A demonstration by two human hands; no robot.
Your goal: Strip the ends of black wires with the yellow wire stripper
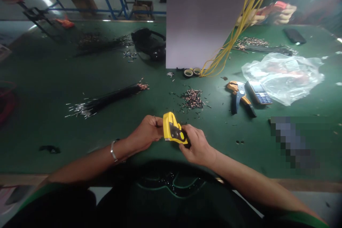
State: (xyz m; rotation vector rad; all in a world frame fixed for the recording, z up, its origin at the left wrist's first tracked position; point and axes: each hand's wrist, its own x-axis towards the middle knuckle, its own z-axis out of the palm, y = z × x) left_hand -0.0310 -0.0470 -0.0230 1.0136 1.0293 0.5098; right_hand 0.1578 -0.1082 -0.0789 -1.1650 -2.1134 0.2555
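Observation:
My right hand (197, 145) is wrapped round the dark handles of a yellow wire stripper (171, 128), its head pointing up and to the left. My left hand (149, 131) is closed right beside the stripper's jaws. A short dark piece shows at its fingers, but I cannot make out what they pinch. Just beyond the tool lies a small heap of short wire scraps (192, 99) with coppery ends. To the left rests a bundle of black wires (112, 98), with silvery tips at one end and bare copper at the other.
An orange and black wire stripper (240, 96), a keypad phone (259, 92) and a clear plastic bag (285, 76) lie at right. Tape rolls (188, 73) sit by a grey upright panel (200, 17) with yellow wires (237, 39) beside it. Another person's hand (285, 13) holds something red.

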